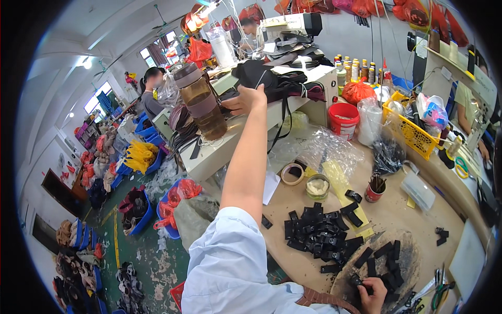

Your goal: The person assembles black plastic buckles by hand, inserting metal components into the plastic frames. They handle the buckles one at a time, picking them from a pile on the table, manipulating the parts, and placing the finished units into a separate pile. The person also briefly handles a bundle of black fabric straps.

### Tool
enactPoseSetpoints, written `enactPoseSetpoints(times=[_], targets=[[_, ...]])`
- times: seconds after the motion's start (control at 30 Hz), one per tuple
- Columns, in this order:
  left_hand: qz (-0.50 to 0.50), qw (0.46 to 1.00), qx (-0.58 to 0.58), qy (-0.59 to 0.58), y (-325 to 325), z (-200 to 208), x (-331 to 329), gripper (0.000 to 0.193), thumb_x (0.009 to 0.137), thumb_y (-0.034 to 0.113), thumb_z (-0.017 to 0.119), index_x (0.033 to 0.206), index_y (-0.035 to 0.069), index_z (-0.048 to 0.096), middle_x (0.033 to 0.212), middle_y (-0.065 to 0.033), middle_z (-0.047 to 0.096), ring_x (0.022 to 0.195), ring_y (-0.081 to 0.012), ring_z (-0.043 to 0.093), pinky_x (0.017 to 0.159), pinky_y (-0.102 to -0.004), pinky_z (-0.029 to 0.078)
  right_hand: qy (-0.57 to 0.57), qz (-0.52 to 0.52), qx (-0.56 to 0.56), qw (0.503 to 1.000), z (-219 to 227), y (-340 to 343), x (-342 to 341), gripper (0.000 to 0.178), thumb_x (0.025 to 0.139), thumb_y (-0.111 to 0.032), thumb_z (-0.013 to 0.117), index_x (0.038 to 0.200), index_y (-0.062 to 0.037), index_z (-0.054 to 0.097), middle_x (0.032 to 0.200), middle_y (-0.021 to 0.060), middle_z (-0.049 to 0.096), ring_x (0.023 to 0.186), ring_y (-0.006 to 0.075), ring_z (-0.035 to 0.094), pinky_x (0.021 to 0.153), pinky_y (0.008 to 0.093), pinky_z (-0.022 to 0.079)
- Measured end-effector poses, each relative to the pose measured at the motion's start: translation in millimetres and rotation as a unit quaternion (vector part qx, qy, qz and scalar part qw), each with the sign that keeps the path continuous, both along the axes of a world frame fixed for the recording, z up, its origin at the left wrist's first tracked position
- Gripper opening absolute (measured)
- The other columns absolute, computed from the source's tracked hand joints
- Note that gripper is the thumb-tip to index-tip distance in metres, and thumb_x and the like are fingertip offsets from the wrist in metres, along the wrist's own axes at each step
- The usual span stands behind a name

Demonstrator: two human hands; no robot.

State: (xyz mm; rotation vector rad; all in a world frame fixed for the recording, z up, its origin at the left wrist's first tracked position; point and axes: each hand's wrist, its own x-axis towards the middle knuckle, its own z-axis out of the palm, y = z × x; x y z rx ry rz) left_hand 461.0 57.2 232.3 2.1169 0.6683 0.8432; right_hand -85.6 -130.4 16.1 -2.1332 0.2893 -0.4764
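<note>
My left arm reaches forward to a white machine table. There my left hand (244,100) is open, fingers apart, beside a brown-tinted drinking bottle (203,104) with a grey lid. Whether the fingertips touch the bottle is hard to tell. Just beyond the hand lies a heap of black fabric pieces and straps (256,75). At the lower right, my right hand (372,294) is closed on a small black strap piece (357,281) over a worn round board (337,282). More black pieces lie on that board, and a larger pile of them (316,230) sits beside it.
On the brown worktable are a tape roll (292,174), an open tin (317,187), a red can of thin tools (375,188), and scissors (443,293). Behind stand a red bucket (343,120) and a yellow basket (410,125). Blue bins (140,222) line the floor; other people sit farther off.
</note>
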Motion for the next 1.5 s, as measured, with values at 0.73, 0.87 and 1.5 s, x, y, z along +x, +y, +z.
enactPoseSetpoints(times=[0.73, 0.87, 1.5], targets=[[-0.231, 0.891, -0.348, 0.176, 66.7, 20.2, 79.5, 0.051, 0.060, 0.037, 0.085, 0.093, 0.012, 0.057, 0.087, -0.0013, 0.052, 0.077, -0.0170, 0.046, 0.066, -0.0320, 0.042, -0.005, 0.007, -0.002, 1.000, -4.4, -5.6, 2.5, 0.015, 0.078, -0.006, 0.067, 0.090, -0.0013, 0.061, 0.093, 0.0133, 0.062, 0.085, 0.0288, 0.061, 0.074, 0.0342, 0.049], [-0.297, 0.893, -0.307, 0.143, 51.4, 15.7, 75.8, 0.051, 0.062, 0.037, 0.082, 0.099, 0.009, 0.061, 0.103, -0.0058, 0.060, 0.091, -0.0214, 0.052, 0.081, -0.0386, 0.040, -0.001, 0.003, -0.006, 1.000, -4.9, -4.7, 2.0, 0.014, 0.078, -0.006, 0.067, 0.090, -0.0013, 0.061, 0.094, 0.0134, 0.062, 0.084, 0.0285, 0.061, 0.073, 0.0340, 0.049], [-0.616, 0.579, -0.524, -0.102, 21.2, -9.4, -98.9, 0.034, 0.083, 0.008, 0.062, 0.116, 0.011, 0.050, 0.111, -0.0044, 0.058, 0.103, -0.0202, 0.057, 0.081, -0.0412, 0.050, -0.033, -0.069, -0.005, 0.997, 5.1, -11.5, 11.9, 0.023, 0.065, 0.000, 0.069, 0.086, -0.0005, 0.059, 0.088, 0.0140, 0.059, 0.076, 0.0259, 0.058, 0.066, 0.0298, 0.047]])
